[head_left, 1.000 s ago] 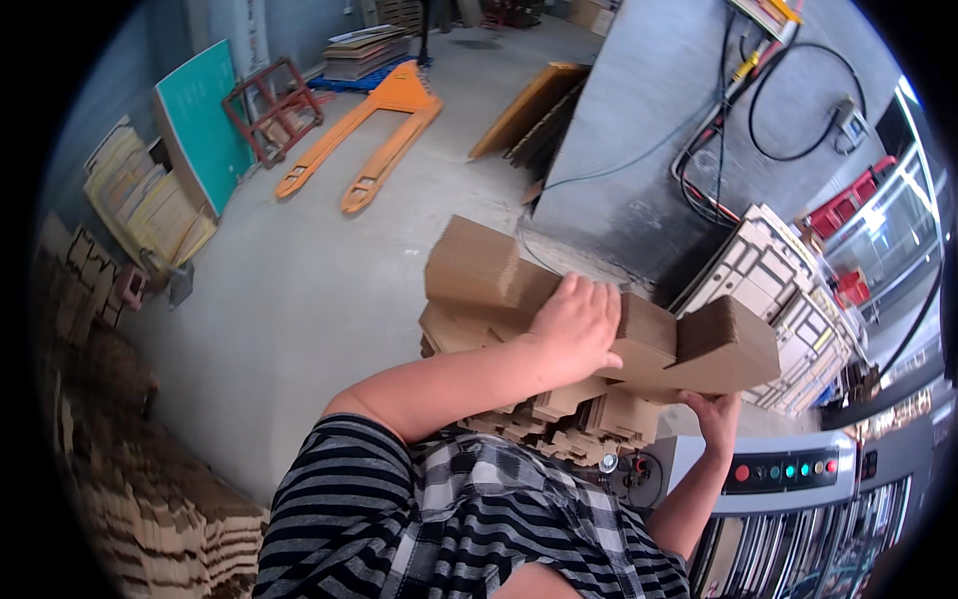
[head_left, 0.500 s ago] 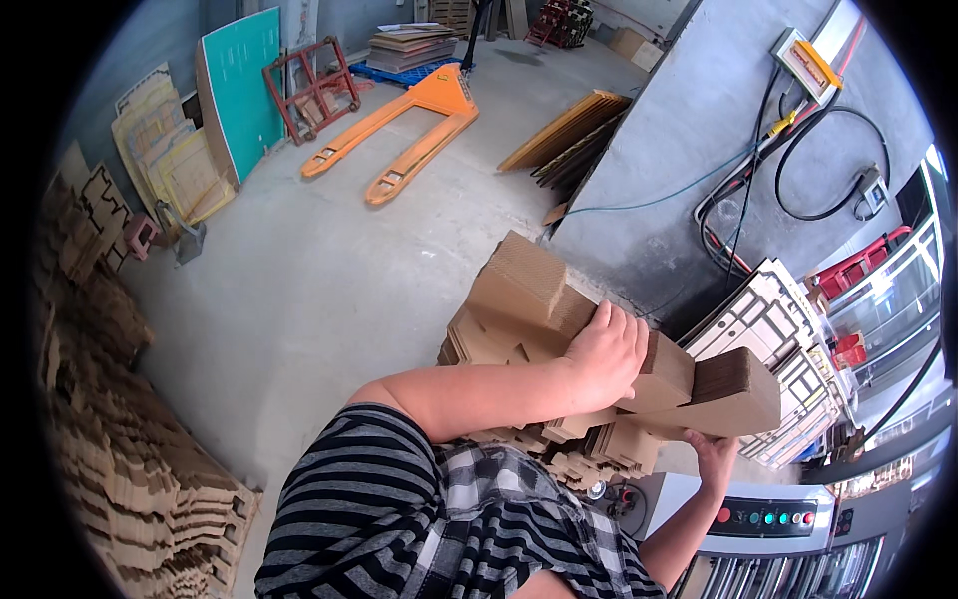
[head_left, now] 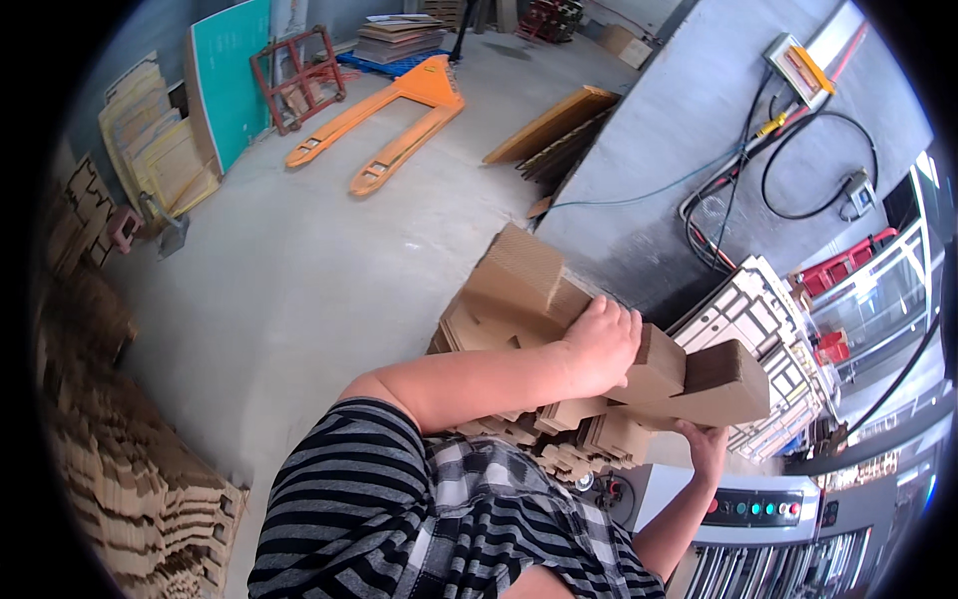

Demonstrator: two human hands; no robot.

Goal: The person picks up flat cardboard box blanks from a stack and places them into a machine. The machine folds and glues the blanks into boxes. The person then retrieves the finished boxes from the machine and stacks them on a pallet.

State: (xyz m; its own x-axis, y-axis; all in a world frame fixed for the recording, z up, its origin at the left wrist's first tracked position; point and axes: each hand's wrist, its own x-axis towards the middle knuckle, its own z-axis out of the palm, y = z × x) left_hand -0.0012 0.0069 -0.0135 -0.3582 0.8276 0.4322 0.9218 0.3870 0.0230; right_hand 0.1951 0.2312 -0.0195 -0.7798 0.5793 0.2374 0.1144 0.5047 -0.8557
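Observation:
I carry a thick bundle of die-cut brown cardboard blanks (head_left: 519, 290) in front of my chest. My left hand (head_left: 599, 344) lies on top of the bundle with its fingers curled over the upper edge. My right hand (head_left: 707, 444) supports it from below at the right end, under a projecting flap (head_left: 733, 384). Ragged cut tabs (head_left: 589, 439) of the blanks hang down beneath my left forearm. My striped and checked sleeves fill the lower middle of the view.
A grey machine with a control panel of coloured buttons (head_left: 758, 507) stands at lower right, with a white die board (head_left: 763, 334) behind it. An orange pallet jack (head_left: 389, 125) lies on the concrete floor. Stacks of cardboard (head_left: 130, 479) line the left side.
The bundle, held by both hands, has shifted slightly right and lower in view as my head turned; more of the floor and pallet jack now shows.

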